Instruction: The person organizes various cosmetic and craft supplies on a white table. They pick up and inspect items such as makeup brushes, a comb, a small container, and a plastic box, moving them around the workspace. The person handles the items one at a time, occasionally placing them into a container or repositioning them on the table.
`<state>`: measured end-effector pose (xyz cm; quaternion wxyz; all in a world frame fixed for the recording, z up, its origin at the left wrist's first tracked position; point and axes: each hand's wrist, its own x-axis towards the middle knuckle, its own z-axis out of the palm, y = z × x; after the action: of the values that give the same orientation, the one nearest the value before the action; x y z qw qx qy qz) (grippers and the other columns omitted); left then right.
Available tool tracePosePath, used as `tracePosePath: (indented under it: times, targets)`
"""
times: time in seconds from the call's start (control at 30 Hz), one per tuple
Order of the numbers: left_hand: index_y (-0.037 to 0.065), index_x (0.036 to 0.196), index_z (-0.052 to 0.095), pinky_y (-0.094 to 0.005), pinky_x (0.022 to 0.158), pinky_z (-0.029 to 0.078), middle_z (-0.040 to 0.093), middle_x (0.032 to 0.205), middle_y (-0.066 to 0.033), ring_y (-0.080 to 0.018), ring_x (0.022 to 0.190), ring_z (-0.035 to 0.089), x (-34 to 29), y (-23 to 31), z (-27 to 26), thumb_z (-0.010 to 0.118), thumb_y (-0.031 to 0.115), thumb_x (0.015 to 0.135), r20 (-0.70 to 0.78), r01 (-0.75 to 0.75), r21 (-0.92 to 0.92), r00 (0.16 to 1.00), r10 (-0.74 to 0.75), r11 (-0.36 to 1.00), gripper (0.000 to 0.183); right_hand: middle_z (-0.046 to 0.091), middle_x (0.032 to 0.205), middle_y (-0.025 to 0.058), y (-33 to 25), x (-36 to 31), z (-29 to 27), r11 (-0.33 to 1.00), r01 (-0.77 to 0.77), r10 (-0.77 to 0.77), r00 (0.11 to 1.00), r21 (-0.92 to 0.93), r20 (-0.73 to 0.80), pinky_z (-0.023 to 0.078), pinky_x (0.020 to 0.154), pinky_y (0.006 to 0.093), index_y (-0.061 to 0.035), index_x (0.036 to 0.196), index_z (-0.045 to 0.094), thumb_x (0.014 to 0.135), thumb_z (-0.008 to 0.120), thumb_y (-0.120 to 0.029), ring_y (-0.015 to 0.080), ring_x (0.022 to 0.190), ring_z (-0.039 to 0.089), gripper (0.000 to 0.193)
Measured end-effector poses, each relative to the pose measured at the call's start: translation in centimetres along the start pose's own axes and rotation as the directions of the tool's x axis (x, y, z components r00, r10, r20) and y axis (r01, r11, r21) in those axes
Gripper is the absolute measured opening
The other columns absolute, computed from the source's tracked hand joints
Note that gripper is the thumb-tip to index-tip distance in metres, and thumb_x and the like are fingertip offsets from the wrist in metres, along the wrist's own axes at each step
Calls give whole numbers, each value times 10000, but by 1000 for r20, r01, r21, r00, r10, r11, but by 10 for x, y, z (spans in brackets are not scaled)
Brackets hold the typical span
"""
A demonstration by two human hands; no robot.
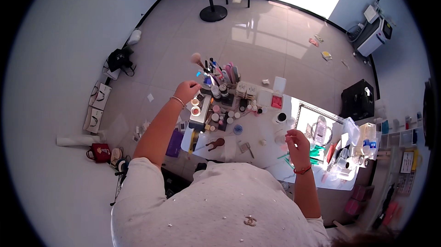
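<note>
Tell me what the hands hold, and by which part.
That cannot be told: the left hand and right hand are curled, but anything pinched there is too small to see.

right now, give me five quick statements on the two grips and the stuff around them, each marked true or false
1. The red band is on the right wrist. True.
2. The left grip is beside the green strips. False: the right grip is near them; the left one is by the upright brushes and tools.
3. The standing fan is on the floor beyond the table. True.
4. The big fluffy brush lies flat on the floor. False: it stands tilted, head up, among the upright tools at the table's far side.
5. A black case stands on the floor to the right. True.
</note>
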<state>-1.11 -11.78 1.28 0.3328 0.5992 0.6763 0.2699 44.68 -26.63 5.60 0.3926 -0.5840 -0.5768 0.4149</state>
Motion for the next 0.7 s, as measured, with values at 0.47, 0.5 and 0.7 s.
tracePosePath:
  times: [0.47, 0.5, 0.7]
  targets:
    - [72, 945, 687, -422, 812, 512, 653, 935, -148, -333, 893, 630, 81, -51, 38, 686, 102, 755, -116, -267, 396, 935, 336, 879, 192, 667, 854, 58, 69, -77, -23, 941, -294, 329, 910, 166, -254, 495, 672, 242, -1, 1003, 620, 921, 594, -91, 120, 724, 623, 125]
    - [70, 932, 685, -424, 813, 510, 643, 943, -150, -337, 909, 623, 82, -52, 40, 679, 92, 756, -88, -305, 428, 923, 375, 851, 178, 665, 861, 52, 73, -80, -23, 940, -300, 335, 907, 164, -257, 480, 659, 236, -11, 1010, 618, 926, 593, -102, 115, 720, 617, 126]
    - [58, 899, 672, -437, 808, 509, 611, 985, -165, -371, 962, 595, 83, -47, 48, 642, 57, 755, 69, -412, 536, 891, 449, 737, 147, 663, 891, 51, 73, -88, -15, 921, -332, 378, 887, 203, -264, 486, 657, 239, -10, 1017, 621, 922, 598, -111, 119, 740, 623, 141]
